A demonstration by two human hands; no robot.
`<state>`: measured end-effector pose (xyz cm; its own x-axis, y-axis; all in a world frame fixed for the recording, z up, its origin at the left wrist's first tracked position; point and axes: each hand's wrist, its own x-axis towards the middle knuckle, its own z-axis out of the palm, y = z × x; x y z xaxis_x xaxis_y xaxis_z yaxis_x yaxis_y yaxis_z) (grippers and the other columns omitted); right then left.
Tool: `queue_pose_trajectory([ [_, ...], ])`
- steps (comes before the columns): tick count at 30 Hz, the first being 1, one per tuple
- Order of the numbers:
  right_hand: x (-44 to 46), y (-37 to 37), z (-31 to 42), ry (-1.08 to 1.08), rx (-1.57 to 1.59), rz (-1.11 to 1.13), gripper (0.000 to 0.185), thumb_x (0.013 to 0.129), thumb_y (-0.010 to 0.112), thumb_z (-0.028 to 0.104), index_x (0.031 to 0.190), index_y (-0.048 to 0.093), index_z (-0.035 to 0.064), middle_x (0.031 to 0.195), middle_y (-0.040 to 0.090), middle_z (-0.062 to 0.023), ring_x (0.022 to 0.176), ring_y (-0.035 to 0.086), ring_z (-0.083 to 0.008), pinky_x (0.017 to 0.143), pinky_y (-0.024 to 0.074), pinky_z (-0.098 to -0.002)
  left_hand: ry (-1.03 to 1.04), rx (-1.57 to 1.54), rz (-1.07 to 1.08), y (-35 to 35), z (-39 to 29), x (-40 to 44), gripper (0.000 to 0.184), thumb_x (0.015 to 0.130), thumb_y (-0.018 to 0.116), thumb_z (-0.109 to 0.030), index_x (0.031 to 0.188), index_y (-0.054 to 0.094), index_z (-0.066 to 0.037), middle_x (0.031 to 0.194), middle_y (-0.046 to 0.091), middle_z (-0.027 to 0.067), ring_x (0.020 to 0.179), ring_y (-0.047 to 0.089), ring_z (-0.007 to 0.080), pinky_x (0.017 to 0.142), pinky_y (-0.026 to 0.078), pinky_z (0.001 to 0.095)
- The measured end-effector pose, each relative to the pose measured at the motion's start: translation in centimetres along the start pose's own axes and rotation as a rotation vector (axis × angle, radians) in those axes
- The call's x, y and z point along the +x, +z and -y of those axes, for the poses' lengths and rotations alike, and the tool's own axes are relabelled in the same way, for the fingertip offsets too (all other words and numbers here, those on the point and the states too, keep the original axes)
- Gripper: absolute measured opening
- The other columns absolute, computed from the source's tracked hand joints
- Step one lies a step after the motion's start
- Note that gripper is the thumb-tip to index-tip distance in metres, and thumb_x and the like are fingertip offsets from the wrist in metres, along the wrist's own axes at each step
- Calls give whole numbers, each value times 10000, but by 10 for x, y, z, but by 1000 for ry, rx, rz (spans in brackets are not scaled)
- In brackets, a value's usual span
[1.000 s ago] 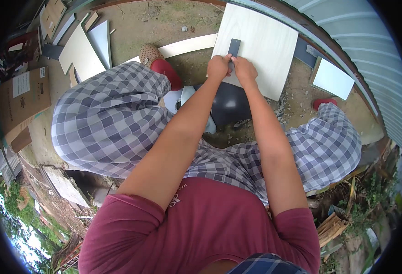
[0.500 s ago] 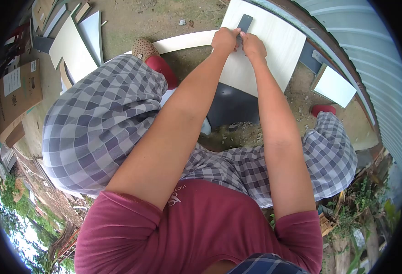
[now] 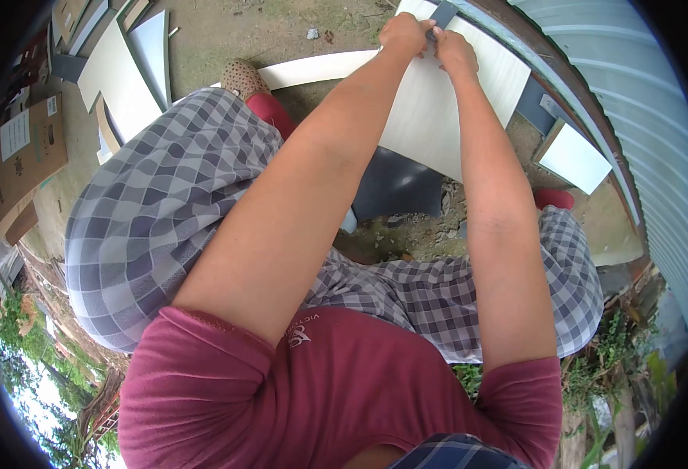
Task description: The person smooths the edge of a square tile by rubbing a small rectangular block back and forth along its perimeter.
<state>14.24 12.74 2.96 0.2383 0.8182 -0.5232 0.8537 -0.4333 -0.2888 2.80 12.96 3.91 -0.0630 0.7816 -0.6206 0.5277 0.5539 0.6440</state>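
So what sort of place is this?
Probably an outdoor yard beside a building, perhaps serving as a makeshift work spot: there's bare ground, a corrugated wall and green plants at the edge.

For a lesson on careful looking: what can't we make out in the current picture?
Head view:
Near end of the dark strip: hidden by left hand and right hand.
Far-left corner of pale board: cut off by top edge.
Dark glossy object, full shape: partly covered by pale board.
Cardboard box print: too small.
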Motion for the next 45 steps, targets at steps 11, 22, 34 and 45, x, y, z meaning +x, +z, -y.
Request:
queue_pose_trajectory([
  [11, -8, 26, -19, -43, -29, 13, 397, 936, 380, 463, 1039, 633, 174, 1084, 641, -80, 1032, 595, -298, 826, 482, -431, 1, 9, -16, 16, 24, -12, 522, 874, 542, -473, 624, 660, -29, 614, 668, 60, 513, 646, 150, 572, 517, 269],
  [22, -111, 56, -73, -29, -15, -12, 383, 932, 400, 448, 990, 625, 144, 1013, 652, -114, 973, 611, -329, 786, 487, -458, -95, 19, 11, 58, 75, -98, 454, 862, 580, -441, 703, 672, -26, 564, 646, 69, 490, 636, 172, 555, 515, 296],
  [34, -161, 87, -97, -97, -14, -10, 393, 930, 419, 453, 945, 625, 119, 908, 660, -165, 894, 626, -361, 743, 487, -467, -127, -103, 79, 75, 127, -132, 482, 894, 534, -423, 735, 647, 18, 562, 635, 80, 461, 621, 185, 528, 510, 307],
  [45, -164, 86, -94, -173, -86, -21, 369, 936, 431, 409, 946, 640, 106, 883, 667, -148, 865, 637, -337, 727, 494, -453, -128, -126, 65, 76, 134, -136, 469, 904, 522, -421, 740, 620, 8, 585, 640, 93, 490, 634, 189, 524, 509, 317],
])
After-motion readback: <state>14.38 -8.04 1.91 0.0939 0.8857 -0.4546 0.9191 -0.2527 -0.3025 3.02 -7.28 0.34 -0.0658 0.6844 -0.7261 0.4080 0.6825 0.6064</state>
